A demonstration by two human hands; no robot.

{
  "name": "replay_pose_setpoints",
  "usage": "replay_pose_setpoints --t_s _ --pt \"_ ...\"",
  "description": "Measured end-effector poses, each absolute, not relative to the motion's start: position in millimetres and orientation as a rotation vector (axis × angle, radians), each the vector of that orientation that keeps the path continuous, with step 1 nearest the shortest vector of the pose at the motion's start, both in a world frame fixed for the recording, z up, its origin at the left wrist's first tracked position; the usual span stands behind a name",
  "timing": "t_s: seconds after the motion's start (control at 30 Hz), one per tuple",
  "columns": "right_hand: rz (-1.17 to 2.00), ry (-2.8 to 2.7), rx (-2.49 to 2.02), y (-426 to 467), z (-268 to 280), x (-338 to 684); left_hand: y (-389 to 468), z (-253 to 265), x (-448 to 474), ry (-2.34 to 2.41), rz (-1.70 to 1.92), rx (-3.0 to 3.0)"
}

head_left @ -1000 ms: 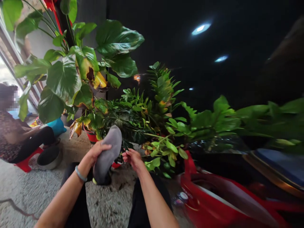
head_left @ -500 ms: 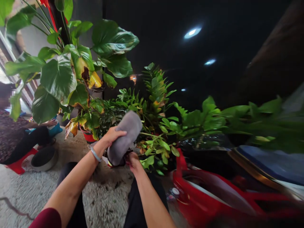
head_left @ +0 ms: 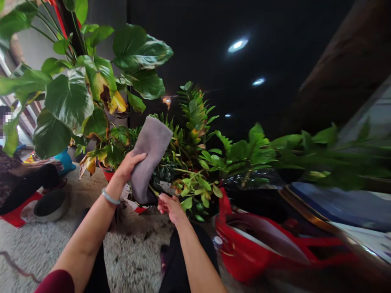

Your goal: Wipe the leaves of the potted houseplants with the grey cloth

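Since the earlier frame, the elongated piece of soft grey fabric (head_left: 149,156) has swung up and leftward in view; its upper end, rounded then, now shows a straight edge with square corners. Items follow by size.

Tall green plant with broad, glossy, partly yellowed leaves (head_left: 69,99): at left, behind the work area. Rough grey concrete floor (head_left: 134,260) extends beneath. Red open-topped bag with an upright handle (head_left: 241,260): beside the person's right leg. Low red stool (head_left: 18,215): at far left, occupied by another person. Round grey basin with a dark interior (head_left: 55,213): just beside the stool.

Fabric piece: held above the floor, in front of the foliage. Long axis steep, running from lower left to upper right, with a slight bend midway; the square end points up and away from the wearer.

Left hand (head_left: 125,169): grasping the fabric's left edge, thumb across the front face. Right hand (head_left: 172,207): fingers curled near the lower end, at a dark edge; whether they grip it cannot be determined. Pale grey-blue ring bracelet (head_left: 110,198): on the left wrist.
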State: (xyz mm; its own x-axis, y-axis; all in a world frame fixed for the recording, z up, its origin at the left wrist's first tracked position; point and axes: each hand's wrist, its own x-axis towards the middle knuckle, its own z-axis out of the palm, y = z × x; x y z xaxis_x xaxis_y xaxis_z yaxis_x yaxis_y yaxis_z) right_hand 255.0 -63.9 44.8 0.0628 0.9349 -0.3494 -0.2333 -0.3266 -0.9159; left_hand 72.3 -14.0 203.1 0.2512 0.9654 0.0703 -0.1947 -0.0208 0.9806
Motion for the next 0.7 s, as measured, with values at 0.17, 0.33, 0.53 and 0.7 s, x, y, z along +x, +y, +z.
replay_pose_setpoints --t_s 0.17,0.33,0.53,0.7 --pt "1.469 -0.698 -1.467 -66 34 260 -29 144 96 0.99 0.897 1.239" --pt "1.59 -0.715 -1.533 -87 19 282 -68 127 45 0.926 0.534 1.237" --pt "1.287 -0.385 -1.482 -84 17 324 -51 212 53 0.806 0.986 1.29" --pt "1.168 -0.17 -1.274 -62 31 334 -39 192 119 0.794 0.933 1.442"
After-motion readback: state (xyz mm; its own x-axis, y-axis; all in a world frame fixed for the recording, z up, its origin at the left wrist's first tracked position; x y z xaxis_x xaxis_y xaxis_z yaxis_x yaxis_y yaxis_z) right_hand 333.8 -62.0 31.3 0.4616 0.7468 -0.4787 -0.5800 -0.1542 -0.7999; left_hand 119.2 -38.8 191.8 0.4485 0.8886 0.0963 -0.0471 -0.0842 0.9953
